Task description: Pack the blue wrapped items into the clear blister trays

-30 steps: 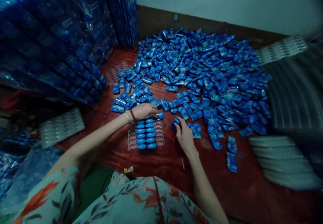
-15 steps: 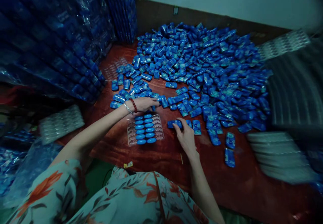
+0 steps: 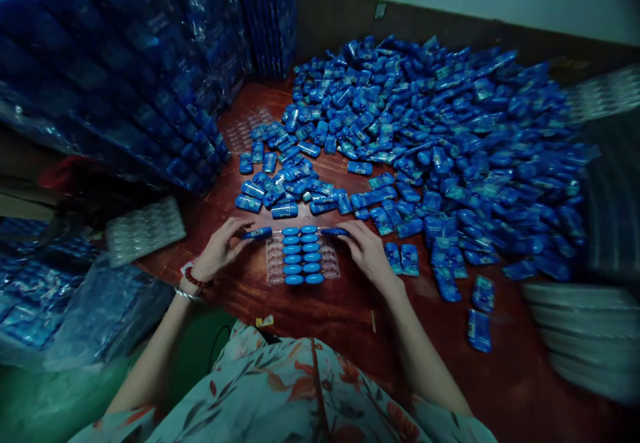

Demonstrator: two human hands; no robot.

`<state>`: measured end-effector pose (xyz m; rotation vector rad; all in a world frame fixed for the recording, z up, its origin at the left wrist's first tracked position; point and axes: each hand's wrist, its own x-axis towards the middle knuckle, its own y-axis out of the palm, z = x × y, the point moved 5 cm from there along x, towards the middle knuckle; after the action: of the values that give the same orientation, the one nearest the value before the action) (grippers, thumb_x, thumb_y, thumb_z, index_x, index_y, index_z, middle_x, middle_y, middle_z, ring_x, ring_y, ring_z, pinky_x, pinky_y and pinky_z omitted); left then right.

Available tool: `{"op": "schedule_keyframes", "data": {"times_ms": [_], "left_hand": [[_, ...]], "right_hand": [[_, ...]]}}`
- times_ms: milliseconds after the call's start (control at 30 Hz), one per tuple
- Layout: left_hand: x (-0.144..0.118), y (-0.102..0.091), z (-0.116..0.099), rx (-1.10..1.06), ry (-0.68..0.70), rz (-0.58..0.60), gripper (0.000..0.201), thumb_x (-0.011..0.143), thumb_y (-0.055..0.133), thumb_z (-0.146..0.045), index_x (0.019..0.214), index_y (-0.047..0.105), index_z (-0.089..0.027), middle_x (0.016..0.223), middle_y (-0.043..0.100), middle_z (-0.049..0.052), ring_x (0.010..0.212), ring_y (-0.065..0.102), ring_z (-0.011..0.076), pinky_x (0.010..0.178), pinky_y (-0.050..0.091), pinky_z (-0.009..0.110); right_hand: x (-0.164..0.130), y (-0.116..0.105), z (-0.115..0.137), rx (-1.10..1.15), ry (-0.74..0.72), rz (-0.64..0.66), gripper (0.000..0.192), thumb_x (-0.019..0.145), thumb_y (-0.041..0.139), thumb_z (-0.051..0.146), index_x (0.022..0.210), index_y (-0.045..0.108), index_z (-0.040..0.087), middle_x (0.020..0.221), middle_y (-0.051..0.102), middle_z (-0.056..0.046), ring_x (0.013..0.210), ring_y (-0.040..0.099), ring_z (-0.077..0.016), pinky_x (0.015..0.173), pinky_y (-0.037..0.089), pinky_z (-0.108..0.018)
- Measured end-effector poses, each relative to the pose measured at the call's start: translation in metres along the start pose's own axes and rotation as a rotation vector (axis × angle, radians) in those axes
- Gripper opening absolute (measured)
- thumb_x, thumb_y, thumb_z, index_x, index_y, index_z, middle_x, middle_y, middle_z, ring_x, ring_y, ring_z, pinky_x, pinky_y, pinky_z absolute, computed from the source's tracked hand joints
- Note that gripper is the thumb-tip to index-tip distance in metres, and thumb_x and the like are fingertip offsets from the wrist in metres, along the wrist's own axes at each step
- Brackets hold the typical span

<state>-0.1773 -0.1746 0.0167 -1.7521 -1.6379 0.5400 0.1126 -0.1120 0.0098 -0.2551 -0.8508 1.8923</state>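
Note:
My left hand (image 3: 223, 250) pinches a blue wrapped packet (image 3: 257, 233) at the upper left corner of a clear plastic tray (image 3: 329, 261). On the other side, my right hand (image 3: 367, 251) grips a second blue packet (image 3: 335, 232) close to the tray's upper right corner. Two columns of shiny blue oval pieces (image 3: 301, 258) fill the tray's middle, while moulded hollows show along both its sides. Several loose blue packets (image 3: 285, 210) lie just beyond the tray. Two more packets (image 3: 401, 258) rest to the right of my right hand.
A large heap of blue packets (image 3: 425, 110) covers the back of the reddish table (image 3: 350, 323). Tall plastic-wrapped blue stacks (image 3: 115, 63) rise at the left. Clear trays (image 3: 145, 228) lie at the left edge, and stacked trays (image 3: 585, 330) stand at the right.
My left hand has drawn back from the packets behind the tray to its left side, now with a packet. My right hand has brought its packet up to the tray's right side.

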Motion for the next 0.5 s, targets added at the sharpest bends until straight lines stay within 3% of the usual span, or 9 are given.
{"op": "schedule_keyframes", "data": {"times_ms": [100, 167, 333, 500], "left_hand": [[-0.010, 0.003, -0.010, 0.024, -0.057, -0.079, 0.036, 0.087, 0.051, -0.031, 0.119, 0.047, -0.016, 0.103, 0.060, 0.009, 0.091, 0.060, 0.0172, 0.082, 0.050, 0.033], [-0.011, 0.010, -0.020, 0.042, -0.015, -0.078, 0.031, 0.088, 0.049, -0.026, 0.118, 0.048, -0.017, 0.104, 0.060, 0.008, 0.094, 0.059, 0.0176, 0.085, 0.049, 0.033], [-0.005, 0.032, -0.035, 0.261, 0.187, 0.043, 0.035, 0.089, 0.037, -0.012, 0.121, 0.049, -0.017, 0.110, 0.056, 0.013, 0.102, 0.052, 0.0221, 0.086, 0.047, 0.040], [0.004, 0.034, -0.030, 0.479, 0.296, 0.164, 0.039, 0.086, 0.031, -0.004, 0.120, 0.049, -0.013, 0.112, 0.053, 0.014, 0.101, 0.048, 0.0225, 0.087, 0.045, 0.039]], "right_hand": [[0.003, 0.008, 0.004, -0.173, -0.076, 0.159, 0.030, 0.090, 0.037, 0.017, 0.114, 0.055, 0.021, 0.110, 0.057, -0.008, 0.102, 0.055, -0.0191, 0.087, 0.046, -0.033], [0.002, 0.013, 0.006, -0.297, -0.092, 0.229, 0.034, 0.089, 0.035, 0.012, 0.117, 0.053, 0.020, 0.109, 0.056, -0.009, 0.100, 0.054, -0.0199, 0.084, 0.047, -0.033], [0.005, 0.016, 0.012, -0.440, -0.114, 0.303, 0.040, 0.086, 0.033, 0.006, 0.121, 0.050, 0.018, 0.102, 0.057, -0.008, 0.091, 0.054, -0.0191, 0.078, 0.047, -0.031], [0.006, 0.017, 0.012, -0.488, -0.125, 0.301, 0.040, 0.085, 0.035, 0.005, 0.121, 0.050, 0.017, 0.103, 0.056, -0.009, 0.092, 0.054, -0.0197, 0.077, 0.047, -0.030]]}}
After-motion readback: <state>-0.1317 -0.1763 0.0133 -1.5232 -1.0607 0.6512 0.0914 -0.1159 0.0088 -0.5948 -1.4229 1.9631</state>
